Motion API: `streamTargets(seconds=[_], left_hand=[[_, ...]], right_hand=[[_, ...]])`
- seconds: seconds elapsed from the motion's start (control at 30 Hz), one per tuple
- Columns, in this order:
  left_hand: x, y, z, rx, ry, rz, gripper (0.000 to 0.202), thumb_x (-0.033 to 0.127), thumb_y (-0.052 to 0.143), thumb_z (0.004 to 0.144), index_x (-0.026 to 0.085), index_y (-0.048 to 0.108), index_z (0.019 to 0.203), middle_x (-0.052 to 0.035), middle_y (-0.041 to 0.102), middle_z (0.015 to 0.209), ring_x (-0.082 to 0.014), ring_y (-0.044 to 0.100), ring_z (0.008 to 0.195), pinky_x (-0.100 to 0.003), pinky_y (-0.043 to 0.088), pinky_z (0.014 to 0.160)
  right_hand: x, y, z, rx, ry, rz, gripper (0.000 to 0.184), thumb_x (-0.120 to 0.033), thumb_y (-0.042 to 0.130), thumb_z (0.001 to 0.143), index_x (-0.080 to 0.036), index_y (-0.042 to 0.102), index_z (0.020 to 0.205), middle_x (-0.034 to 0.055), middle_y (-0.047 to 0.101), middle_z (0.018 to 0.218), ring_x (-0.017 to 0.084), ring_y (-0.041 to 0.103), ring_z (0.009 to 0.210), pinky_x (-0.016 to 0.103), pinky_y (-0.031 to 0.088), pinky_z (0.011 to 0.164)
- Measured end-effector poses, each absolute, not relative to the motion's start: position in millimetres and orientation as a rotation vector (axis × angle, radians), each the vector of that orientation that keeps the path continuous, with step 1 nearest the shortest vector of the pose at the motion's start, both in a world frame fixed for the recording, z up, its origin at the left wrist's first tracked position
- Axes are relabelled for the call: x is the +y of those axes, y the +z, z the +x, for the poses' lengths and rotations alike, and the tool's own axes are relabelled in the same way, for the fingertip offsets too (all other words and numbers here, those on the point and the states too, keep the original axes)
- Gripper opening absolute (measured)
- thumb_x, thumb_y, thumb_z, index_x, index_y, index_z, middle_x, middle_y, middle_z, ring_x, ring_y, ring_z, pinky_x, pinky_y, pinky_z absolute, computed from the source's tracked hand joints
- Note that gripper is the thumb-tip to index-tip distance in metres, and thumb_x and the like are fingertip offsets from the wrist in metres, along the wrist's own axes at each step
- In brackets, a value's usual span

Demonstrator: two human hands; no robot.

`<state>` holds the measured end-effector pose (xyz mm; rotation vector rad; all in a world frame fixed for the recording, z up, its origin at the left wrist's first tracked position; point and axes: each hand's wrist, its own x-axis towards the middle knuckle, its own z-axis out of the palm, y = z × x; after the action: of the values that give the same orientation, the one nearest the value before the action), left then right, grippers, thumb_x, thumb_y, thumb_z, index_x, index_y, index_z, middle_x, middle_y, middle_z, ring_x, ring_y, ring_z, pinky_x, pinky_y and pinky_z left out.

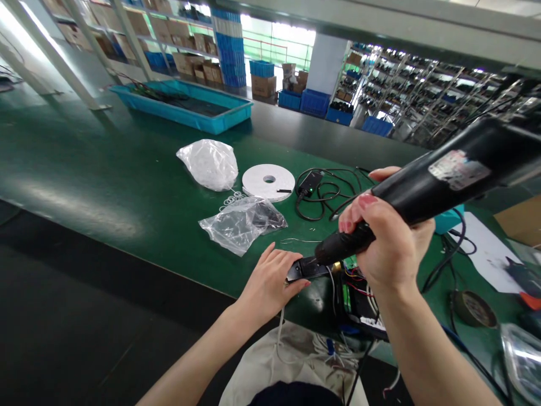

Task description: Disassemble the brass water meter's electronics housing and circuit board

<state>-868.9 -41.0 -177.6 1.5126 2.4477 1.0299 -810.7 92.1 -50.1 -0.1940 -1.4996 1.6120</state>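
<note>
My right hand (393,248) is wrapped round a thick black electric screwdriver (416,189), which tilts down to the left. The tool's tip meets a small flat black part (301,269) on the bench, or stops just above it; I cannot tell which. My left hand (270,276) grips the near end of that part between thumb and fingers. Just right of the part is an opened black housing (359,309) with green circuit boards and thin coloured wires, partly hidden by my right hand and wrist. A thin white cable (281,327) hangs down below my left hand.
Beyond my hands on the green bench (105,186) lie clear plastic bags (211,163), a white tape roll (262,175) and a black adapter (311,183) with coiled cable. A blue tray (215,124) stands farther back. A round tin (473,309) sits at right.
</note>
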Motion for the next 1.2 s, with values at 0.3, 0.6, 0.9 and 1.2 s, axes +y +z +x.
streamTargets(seconds=[0.3, 0.6, 0.9, 1.2], left_hand=[[-39, -187, -870, 2.458, 1.047, 1.503, 0.036, 0.030, 0.068, 0.079, 0.019, 0.054, 0.110, -0.0019, 0.065, 0.105, -0.0190, 0.059, 0.099, -0.050, 0.024, 0.111], [-39, -188, -873, 2.440, 1.045, 1.516, 0.036, 0.031, 0.069, 0.079, 0.019, 0.054, 0.109, -0.0027, 0.065, 0.104, -0.0191, 0.060, 0.097, -0.050, 0.024, 0.111], [-35, -191, -879, 2.404, 1.082, 1.537, 0.038, 0.031, 0.071, 0.077, 0.018, 0.055, 0.108, -0.0031, 0.066, 0.102, -0.0187, 0.060, 0.094, -0.050, 0.025, 0.110], [-38, -190, -876, 2.424, 1.089, 1.508, 0.038, 0.030, 0.072, 0.076, 0.020, 0.055, 0.108, -0.0018, 0.066, 0.102, -0.0192, 0.060, 0.096, -0.050, 0.025, 0.110]], right_hand=[[114, -62, -800, -1.485, 1.512, -0.233, 0.021, -0.014, 0.062, 0.073, -0.023, 0.059, 0.092, -0.0056, 0.051, 0.058, 0.010, 0.050, 0.042, 0.027, 0.041, 0.044], [112, -70, -803, -1.490, 1.536, -0.231, 0.020, -0.015, 0.062, 0.074, -0.023, 0.058, 0.092, -0.0061, 0.051, 0.056, 0.011, 0.050, 0.041, 0.027, 0.041, 0.042], [102, -68, -814, -1.648, 1.398, -0.304, 0.012, -0.019, 0.066, 0.070, -0.021, 0.058, 0.079, -0.0033, 0.054, 0.061, 0.013, 0.052, 0.051, 0.034, 0.048, 0.054], [114, -68, -816, -1.624, 1.475, -0.258, 0.019, -0.018, 0.062, 0.073, -0.022, 0.058, 0.091, -0.0077, 0.050, 0.053, 0.010, 0.049, 0.042, 0.028, 0.044, 0.046]])
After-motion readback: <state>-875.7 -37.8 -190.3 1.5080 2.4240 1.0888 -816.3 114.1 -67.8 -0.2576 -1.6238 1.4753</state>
